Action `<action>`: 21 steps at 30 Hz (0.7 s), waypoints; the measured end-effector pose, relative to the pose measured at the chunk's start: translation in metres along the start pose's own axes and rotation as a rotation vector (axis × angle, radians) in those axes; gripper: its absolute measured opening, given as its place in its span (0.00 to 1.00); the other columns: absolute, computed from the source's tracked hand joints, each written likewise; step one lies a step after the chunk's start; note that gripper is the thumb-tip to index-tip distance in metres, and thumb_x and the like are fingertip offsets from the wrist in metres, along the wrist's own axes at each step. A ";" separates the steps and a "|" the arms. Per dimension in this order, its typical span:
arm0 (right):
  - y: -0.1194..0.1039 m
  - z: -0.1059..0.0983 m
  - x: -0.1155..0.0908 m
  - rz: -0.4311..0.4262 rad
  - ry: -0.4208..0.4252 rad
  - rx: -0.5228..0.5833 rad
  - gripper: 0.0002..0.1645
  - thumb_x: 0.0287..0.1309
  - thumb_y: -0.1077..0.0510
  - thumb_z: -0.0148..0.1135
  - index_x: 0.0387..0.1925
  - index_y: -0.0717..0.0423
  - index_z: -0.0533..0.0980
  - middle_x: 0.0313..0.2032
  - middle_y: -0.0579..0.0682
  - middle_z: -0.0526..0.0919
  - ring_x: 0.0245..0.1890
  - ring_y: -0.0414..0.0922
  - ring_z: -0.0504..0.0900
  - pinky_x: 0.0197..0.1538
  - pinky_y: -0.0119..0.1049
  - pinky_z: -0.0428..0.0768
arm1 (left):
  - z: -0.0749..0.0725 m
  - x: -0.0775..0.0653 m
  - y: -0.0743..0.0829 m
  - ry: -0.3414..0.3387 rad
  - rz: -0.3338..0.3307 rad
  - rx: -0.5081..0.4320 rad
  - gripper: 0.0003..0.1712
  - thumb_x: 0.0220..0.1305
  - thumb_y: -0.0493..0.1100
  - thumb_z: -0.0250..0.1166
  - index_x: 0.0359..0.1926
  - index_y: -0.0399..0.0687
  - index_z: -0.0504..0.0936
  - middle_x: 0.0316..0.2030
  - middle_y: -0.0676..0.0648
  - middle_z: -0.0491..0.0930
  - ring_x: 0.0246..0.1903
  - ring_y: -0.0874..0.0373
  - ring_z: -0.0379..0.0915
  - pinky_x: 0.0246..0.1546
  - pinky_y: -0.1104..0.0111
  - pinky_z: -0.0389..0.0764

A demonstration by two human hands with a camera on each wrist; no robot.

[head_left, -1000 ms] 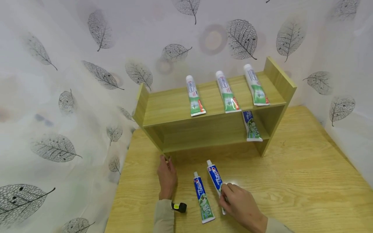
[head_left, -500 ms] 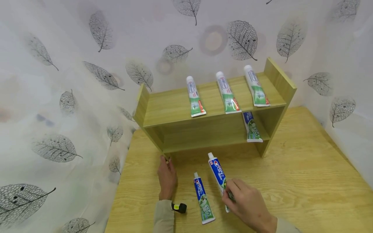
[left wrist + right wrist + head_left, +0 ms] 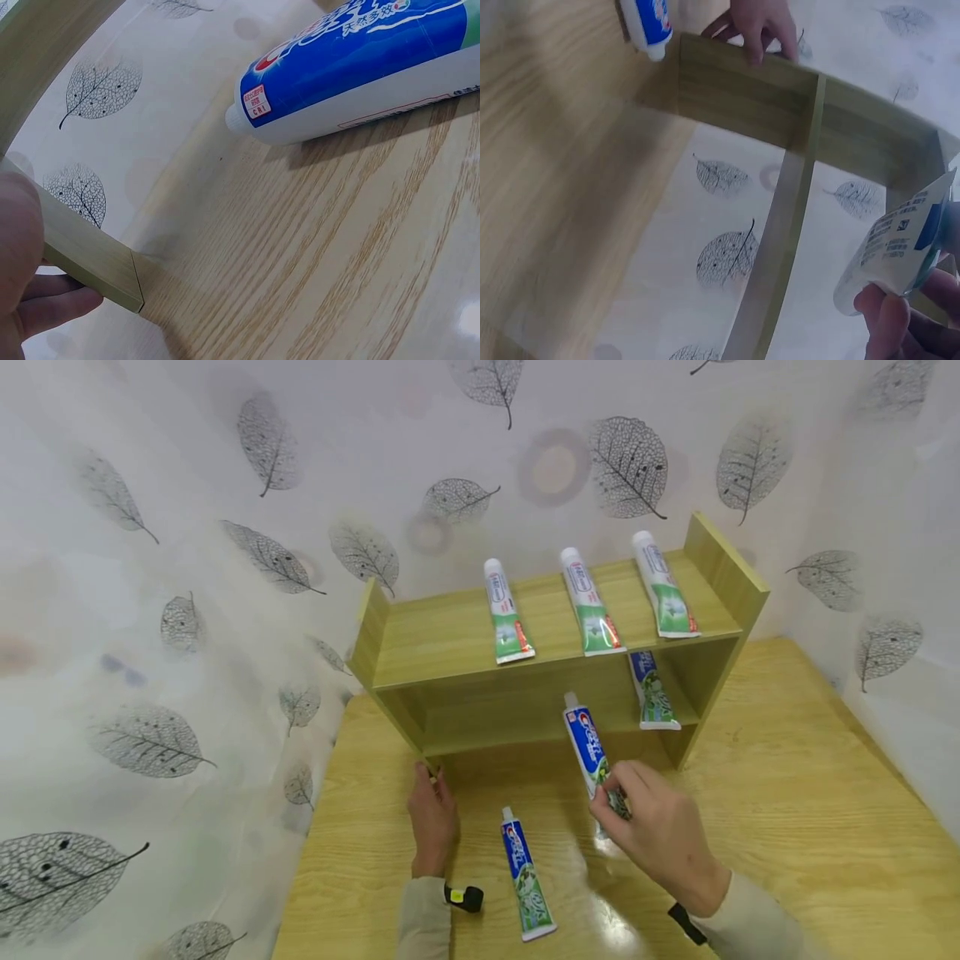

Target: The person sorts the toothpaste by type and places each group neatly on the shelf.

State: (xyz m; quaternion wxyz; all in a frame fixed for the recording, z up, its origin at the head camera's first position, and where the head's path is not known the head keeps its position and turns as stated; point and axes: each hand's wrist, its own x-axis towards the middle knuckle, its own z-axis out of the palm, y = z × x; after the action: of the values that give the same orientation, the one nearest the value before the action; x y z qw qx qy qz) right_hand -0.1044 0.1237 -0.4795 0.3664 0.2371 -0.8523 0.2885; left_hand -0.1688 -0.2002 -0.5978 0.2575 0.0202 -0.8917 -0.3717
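My right hand (image 3: 660,831) pinches the bottom end of a blue, white and green toothpaste tube (image 3: 587,743), raised off the table with its cap pointing at the shelf's lower tier. The right wrist view shows that tube's white back (image 3: 892,244) and my fingers (image 3: 889,319) on its crimped end. With thumb and fingers on either side, my left hand (image 3: 432,822) grips the lower left side panel (image 3: 94,266) of the wooden shelf (image 3: 442,635). A matching toothpaste tube (image 3: 527,881) lies on the table between my hands; its cap end fills the top of the left wrist view.
On the top tier lie three white and green toothpaste tubes, left (image 3: 508,614), middle (image 3: 592,606) and right (image 3: 665,585). Another blue and green tube (image 3: 654,693) rests at the right of the lower tier. Leaf-patterned sheeting (image 3: 420,435) surrounds the wooden table (image 3: 795,810).
My right hand has lifted the toothpaste tube off the table and carried it forward, up to the front of the lower tier. The left hand keeps its place on the shelf.
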 end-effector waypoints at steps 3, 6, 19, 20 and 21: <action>0.008 -0.001 0.007 0.017 0.000 -0.030 0.10 0.46 0.65 0.70 0.29 0.54 0.75 0.24 0.44 0.79 0.22 0.30 0.64 0.22 0.21 0.62 | 0.000 -0.001 0.001 -0.010 -0.003 -0.004 0.05 0.84 0.35 0.58 0.50 0.34 0.74 0.42 0.30 0.88 0.36 0.39 0.89 0.29 0.56 0.86; 0.014 -0.001 0.013 0.036 -0.003 -0.050 0.11 0.46 0.67 0.71 0.29 0.55 0.75 0.23 0.45 0.80 0.22 0.31 0.64 0.22 0.22 0.62 | 0.001 -0.002 0.002 -0.015 -0.008 -0.002 0.04 0.84 0.35 0.59 0.49 0.36 0.74 0.40 0.31 0.88 0.33 0.43 0.88 0.27 0.61 0.83; 0.023 0.007 0.048 0.066 -0.077 -0.096 0.14 0.51 0.72 0.72 0.31 0.57 0.75 0.22 0.49 0.77 0.19 0.34 0.60 0.22 0.26 0.59 | 0.002 0.000 -0.005 0.007 0.040 0.004 0.03 0.85 0.35 0.57 0.48 0.38 0.74 0.36 0.34 0.86 0.29 0.47 0.86 0.25 0.63 0.81; 0.024 0.009 0.050 0.075 -0.080 -0.095 0.14 0.52 0.72 0.72 0.31 0.58 0.75 0.22 0.49 0.78 0.19 0.34 0.61 0.22 0.27 0.60 | 0.002 0.000 -0.005 0.010 0.045 0.007 0.03 0.85 0.35 0.57 0.48 0.38 0.74 0.36 0.34 0.86 0.30 0.46 0.86 0.25 0.63 0.81; 0.024 0.010 0.053 0.088 -0.082 -0.093 0.13 0.53 0.73 0.72 0.31 0.58 0.75 0.23 0.50 0.78 0.19 0.35 0.61 0.22 0.28 0.60 | 0.002 0.000 -0.006 0.010 0.048 0.009 0.04 0.85 0.36 0.57 0.48 0.38 0.74 0.36 0.34 0.86 0.29 0.46 0.86 0.25 0.63 0.81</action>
State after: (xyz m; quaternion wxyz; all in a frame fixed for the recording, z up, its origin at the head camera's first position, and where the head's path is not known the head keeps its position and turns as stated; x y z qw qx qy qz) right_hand -0.1569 0.1243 -0.4530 0.3290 0.1937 -0.8885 0.2545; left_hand -0.1708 -0.2032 -0.6023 0.2707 0.0021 -0.8922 -0.3614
